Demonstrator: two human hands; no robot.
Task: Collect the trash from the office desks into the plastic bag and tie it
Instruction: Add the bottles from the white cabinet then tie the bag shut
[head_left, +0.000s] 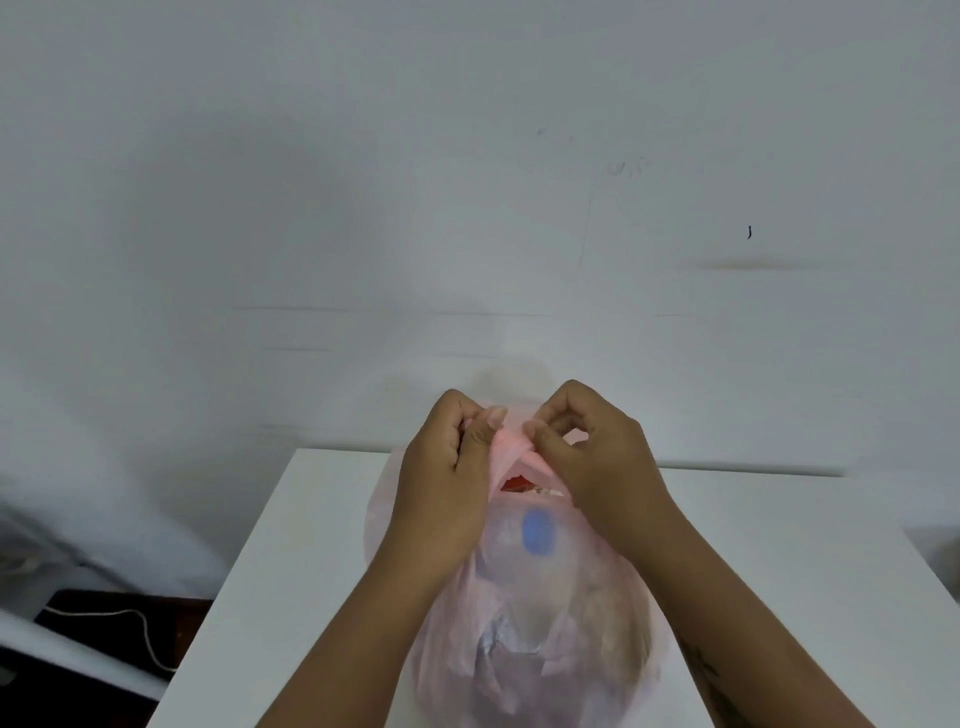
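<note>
A thin pink plastic bag (524, 623) full of trash stands on the white desk (291, 545) in front of me. Through its film I make out a clear bottle with a blue cap (538, 532), crumpled paper and something red near the mouth. My left hand (447, 467) pinches the bag's left handle at the top. My right hand (592, 457) pinches the right handle beside it. Both handles are drawn together above the bag's mouth, with my fingertips almost touching.
A white wall rises right behind the desk. To the left, below the desk's edge, lies a dark surface with a white cord (124, 623). The bare desk top stretches to the right of the bag.
</note>
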